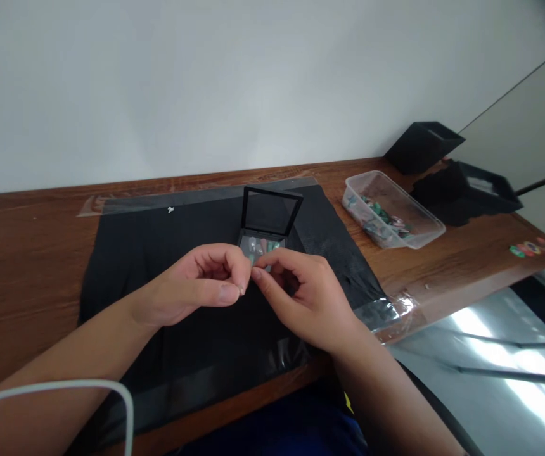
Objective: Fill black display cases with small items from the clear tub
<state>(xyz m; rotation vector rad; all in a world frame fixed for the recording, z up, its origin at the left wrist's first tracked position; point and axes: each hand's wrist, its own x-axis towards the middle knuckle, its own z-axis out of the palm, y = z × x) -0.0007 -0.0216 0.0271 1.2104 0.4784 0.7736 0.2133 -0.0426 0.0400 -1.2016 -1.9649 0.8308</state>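
My left hand (201,284) and my right hand (303,292) meet over a black mat (158,253), fingers curled and pinched together at their tips. Between the fingertips is something tiny that I cannot make out. Just behind the hands stands a small black case (269,218) with its clear lid raised. Small green, pink and pale pieces lie in its base, partly hidden by my fingers.
A clear plastic tub (391,209) with several small green and pink pieces sits on the wooden table (30,253) to the right. Black boxes (448,168) stand at the far right corner. A few loose pieces (526,248) lie near the right edge. A white cable (87,389) crosses my left forearm.
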